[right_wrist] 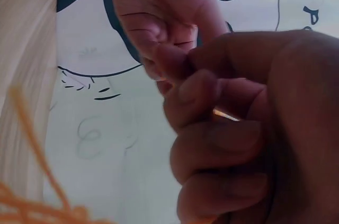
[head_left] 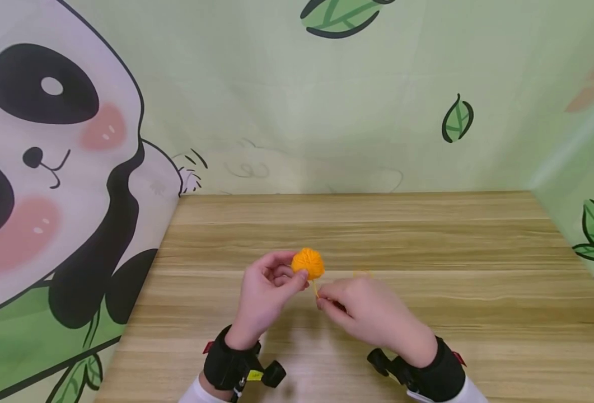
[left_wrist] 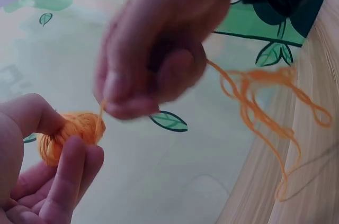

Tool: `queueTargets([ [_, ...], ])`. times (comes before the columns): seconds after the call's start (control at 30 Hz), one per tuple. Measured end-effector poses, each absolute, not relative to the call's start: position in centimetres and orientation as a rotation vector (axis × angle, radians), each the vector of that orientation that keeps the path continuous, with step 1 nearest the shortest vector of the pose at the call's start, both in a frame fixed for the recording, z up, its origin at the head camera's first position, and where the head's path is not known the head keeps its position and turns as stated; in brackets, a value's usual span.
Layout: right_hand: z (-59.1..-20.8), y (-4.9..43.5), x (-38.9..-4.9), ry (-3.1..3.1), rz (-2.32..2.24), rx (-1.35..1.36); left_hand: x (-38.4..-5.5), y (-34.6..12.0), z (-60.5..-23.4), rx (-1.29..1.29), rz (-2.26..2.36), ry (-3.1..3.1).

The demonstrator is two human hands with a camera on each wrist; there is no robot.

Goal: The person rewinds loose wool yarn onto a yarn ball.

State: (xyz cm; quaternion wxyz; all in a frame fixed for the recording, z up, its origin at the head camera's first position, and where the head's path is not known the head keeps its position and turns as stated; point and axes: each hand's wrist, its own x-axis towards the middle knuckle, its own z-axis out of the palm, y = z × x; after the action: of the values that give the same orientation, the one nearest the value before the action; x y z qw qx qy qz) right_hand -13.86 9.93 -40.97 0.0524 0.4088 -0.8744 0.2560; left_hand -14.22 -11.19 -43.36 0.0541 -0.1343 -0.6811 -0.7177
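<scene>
In the head view a small ball of orange yarn is held up over the table by my left hand, thumb in front and fingers behind. The left wrist view shows the yarn ball pinched between thumb and fingertips. Just to its right, my right hand pinches the strand that runs from the ball. Loose yarn trails in loops from behind the right hand. In the right wrist view its fingers curl inward, and loose yarn hangs at lower left.
Beneath the hands lies a wooden table. A green cloth backdrop with a printed panda and leaves rises behind it and along its sides. Each wrist wears a black strap with a small camera.
</scene>
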Motion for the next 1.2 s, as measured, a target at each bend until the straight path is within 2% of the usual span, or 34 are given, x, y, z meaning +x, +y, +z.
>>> queueTargets([
  [0.43, -39.5, 11.0, -13.1, -2.378, 0.955, 1.197, -14.2, -10.8, -43.1, -0.417, -1.919, -2.3],
  [0.7, -39.7, 11.2, -13.8, -2.282, 0.904, 1.023, -12.8, -10.3, -40.3, -0.671, -1.942, -2.376],
  [0.97, -40.0, 11.2, -14.3, -2.392, 0.901, 0.928, -13.4, -10.7, -42.7, -0.844, -2.095, -2.282],
  [1.2, -41.1, 10.4, -14.7, -2.633, 0.807, 0.941, -13.0, -10.9, -42.8, -0.772, -2.322, -2.066],
])
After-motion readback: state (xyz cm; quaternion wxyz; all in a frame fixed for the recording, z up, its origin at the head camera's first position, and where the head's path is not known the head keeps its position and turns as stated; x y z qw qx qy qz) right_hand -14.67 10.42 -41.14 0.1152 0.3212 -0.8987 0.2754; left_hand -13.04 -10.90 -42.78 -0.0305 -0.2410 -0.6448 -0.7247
